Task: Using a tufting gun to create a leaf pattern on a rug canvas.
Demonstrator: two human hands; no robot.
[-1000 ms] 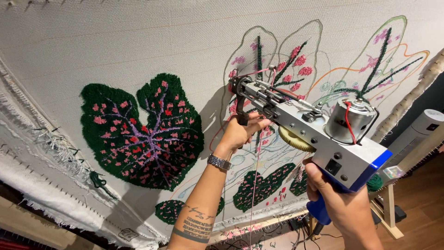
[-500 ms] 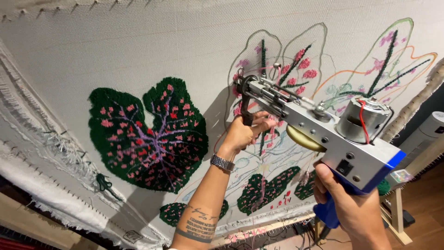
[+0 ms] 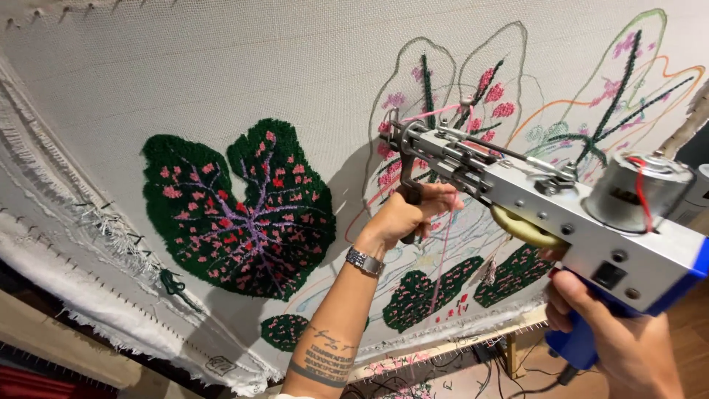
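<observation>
The tufting gun (image 3: 546, 214) is held against the stretched canvas (image 3: 221, 81): its blue rear handle is clamped in the right hand (image 3: 620, 340), its black front handle in the left hand (image 3: 406, 218), with pink yarn (image 3: 443, 244) trailing between.

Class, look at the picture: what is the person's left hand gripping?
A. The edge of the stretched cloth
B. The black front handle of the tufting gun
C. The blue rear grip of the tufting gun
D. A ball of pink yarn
B: the left hand is closed round the black front handle under the nose of the tufting gun, while the right hand holds the blue rear grip.
</observation>
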